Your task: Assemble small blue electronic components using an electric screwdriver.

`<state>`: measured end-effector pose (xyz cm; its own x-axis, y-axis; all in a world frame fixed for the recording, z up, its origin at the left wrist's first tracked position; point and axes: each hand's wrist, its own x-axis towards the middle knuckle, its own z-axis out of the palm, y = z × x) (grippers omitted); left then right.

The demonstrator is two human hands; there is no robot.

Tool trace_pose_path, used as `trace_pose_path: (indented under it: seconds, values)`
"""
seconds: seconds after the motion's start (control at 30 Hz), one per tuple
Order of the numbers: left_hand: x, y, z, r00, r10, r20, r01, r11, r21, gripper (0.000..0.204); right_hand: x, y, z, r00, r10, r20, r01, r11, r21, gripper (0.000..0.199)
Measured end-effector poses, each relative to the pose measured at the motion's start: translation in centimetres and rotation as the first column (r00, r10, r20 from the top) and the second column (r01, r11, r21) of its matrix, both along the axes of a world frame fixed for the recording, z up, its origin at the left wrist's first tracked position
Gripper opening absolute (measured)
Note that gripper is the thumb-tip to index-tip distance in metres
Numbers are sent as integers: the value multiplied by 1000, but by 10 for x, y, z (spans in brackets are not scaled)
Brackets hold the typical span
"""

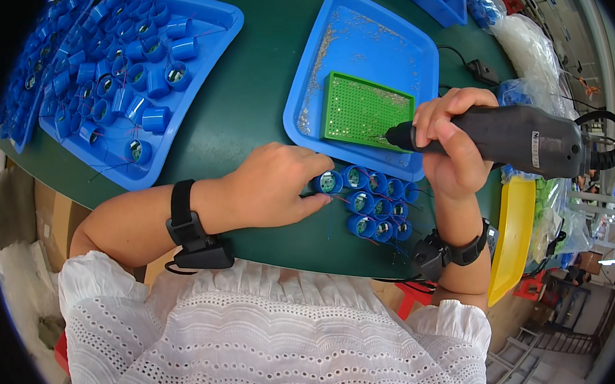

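Observation:
My left hand [278, 185] rests on the green table and pinches a small blue cylindrical cap [328, 183] at the left end of a cluster of several blue caps [379, 204] with circuit boards and thin wires inside. My right hand [452, 144] grips a dark grey electric screwdriver [513, 140], its tip pointing left over a green perforated screw plate [362, 110]. The plate lies in a blue tray [375, 39] scattered with tiny screws. Both wrists wear black bands.
A large blue tray [203, 56] full of several more blue caps sits at the far left. A yellow bin [511, 237] hangs off the table's right edge. Plastic bags [527, 48] and a black cable with an adapter [482, 71] lie at the right.

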<state>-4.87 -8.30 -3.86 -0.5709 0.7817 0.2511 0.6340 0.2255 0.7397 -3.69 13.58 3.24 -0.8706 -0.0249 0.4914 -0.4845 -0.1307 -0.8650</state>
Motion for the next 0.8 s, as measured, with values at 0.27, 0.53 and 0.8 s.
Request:
trace_pose_path:
  seconds: [0.27, 0.53, 0.8]
  values:
    - [-2, 1, 1, 998, -1, 62, 0, 1000, 10, 31, 3, -3, 4, 999, -24, -35, 27, 997, 77, 23]
    - [-2, -1, -2, 998, 8, 65, -9, 1000, 12, 28, 25, -12, 37, 998, 40, -39, -40, 999, -3, 24]
    - [-2, -1, -3, 999, 10, 51, -12, 1000, 28, 31, 42, -34, 22, 982, 183, 41, -185, 981, 58, 26]
